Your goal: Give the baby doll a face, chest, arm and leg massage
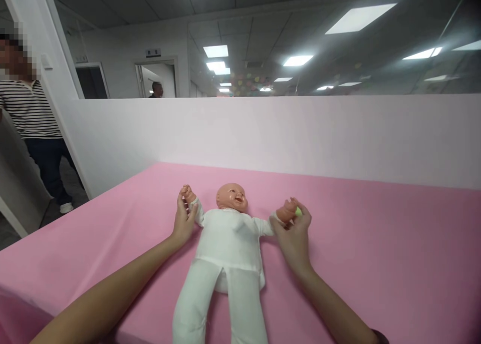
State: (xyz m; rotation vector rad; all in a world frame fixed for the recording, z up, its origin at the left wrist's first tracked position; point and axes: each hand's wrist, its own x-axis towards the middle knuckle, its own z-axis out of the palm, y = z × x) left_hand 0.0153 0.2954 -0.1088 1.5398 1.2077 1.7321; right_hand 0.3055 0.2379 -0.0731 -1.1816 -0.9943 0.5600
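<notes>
Forearms [120, 289] rise from the bottom edge to a doll [231, 239] on its back, lower centre.
Left hand [184, 220], left of centre, curls loosely round one of the doll's arms at the wrist; right hand [296, 236], right of centre, closes thumb and fingers round the other, beside a small green patch [298, 211]. Pink cloth [376, 254] spreads beneath.

A single head-worn camera provides the view. It sits above the near side of the pink surface [376, 264] and faces forward and down. The doll [230, 234], left hand [184, 224] and right hand [295, 234] lie central at close range; the lower frame edge crops the doll's legs [245, 304]. The white partition [285, 133] spans the middle distance, and ceiling lights [298, 60] occupy the farther upper portion.
</notes>
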